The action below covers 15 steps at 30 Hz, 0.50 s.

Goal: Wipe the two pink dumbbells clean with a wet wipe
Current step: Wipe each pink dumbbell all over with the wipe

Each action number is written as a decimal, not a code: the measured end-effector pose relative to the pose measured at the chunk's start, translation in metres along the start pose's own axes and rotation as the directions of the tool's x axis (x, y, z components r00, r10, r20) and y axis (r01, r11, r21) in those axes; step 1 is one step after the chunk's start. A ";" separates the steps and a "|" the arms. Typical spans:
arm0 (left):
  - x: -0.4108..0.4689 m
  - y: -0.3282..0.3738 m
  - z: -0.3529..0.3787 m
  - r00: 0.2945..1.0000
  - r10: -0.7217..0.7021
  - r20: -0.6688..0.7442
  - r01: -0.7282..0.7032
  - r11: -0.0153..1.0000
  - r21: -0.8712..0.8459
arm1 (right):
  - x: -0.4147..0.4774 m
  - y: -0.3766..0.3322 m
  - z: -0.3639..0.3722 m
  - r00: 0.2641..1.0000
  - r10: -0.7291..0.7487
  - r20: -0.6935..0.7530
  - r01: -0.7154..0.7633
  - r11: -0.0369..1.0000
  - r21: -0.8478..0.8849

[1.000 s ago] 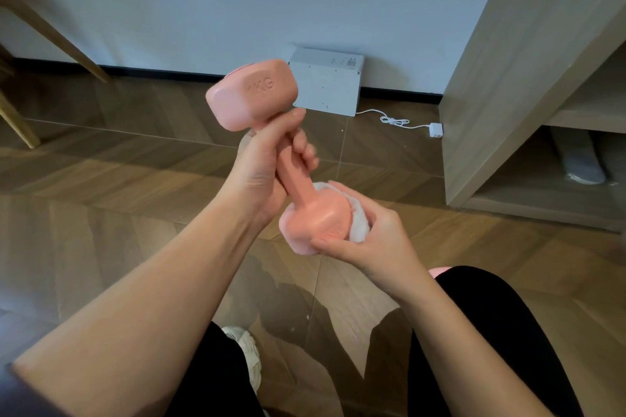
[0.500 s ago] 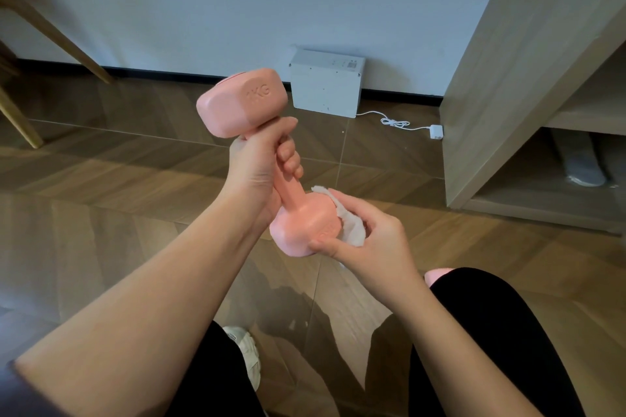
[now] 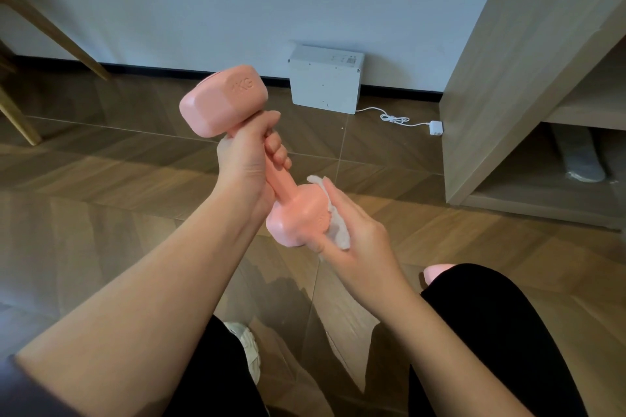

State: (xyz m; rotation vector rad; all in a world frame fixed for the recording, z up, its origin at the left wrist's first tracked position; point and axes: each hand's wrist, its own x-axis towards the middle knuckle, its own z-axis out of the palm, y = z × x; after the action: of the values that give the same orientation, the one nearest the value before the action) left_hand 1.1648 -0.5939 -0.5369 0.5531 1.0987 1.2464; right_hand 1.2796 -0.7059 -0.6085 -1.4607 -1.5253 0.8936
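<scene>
- Two pink dumbbells show in the head view. The held dumbbell (image 3: 220, 105) is tilted mid-frame, its "1KG" head toward 11 o'clock. The second dumbbell (image 3: 435, 271) peeks out at 4 o'clock, mostly hidden behind a black-clad knee.
- One wet wipe (image 3: 337, 230), white and crumpled, lies against the held dumbbell's lower head.
- Left hand (image 3: 247, 159): fingers and thumb wrapped round the handle.
- Right hand (image 3: 352, 234): cupped round the wipe, pressing it onto the lower head.
- One white box (image 3: 323, 81) stands against the wall at 12 o'clock, with one white cable (image 3: 394, 118) beside it.
- One wooden shelf unit (image 3: 508, 78) stands at 2 o'clock. Its lower compartment holds one grey item (image 3: 579, 159), too blurred to identify.
- One white shoe (image 3: 247, 349) at 6 o'clock.
</scene>
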 end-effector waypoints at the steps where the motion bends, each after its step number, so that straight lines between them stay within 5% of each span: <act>1: -0.001 0.000 0.000 1.000 -0.003 -0.010 0.003 1.000 -0.008 | -0.001 -0.002 0.001 1.000 0.011 0.021 -0.010 1.000 -0.007; 6: -0.001 0.000 -0.001 0.998 -0.032 -0.056 0.028 0.997 -0.067 | -0.006 -0.007 0.002 0.946 -0.184 -0.267 0.168 0.982 -0.082; 11: 0.003 -0.001 -0.003 0.992 -0.052 -0.113 0.041 0.995 -0.094 | -0.004 -0.006 -0.001 0.953 -0.235 -0.189 0.213 0.968 -0.131; 15: 0.006 -0.001 -0.004 0.989 -0.085 -0.124 0.072 0.991 -0.108 | -0.004 -0.002 0.002 0.893 -0.377 -0.246 0.315 0.914 -0.258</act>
State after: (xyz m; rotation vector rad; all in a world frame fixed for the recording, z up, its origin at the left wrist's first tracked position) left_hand 1.1614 -0.5893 -0.5422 0.3516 1.1448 1.2754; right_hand 1.2772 -0.7105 -0.6075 -1.3337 -1.6215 0.2924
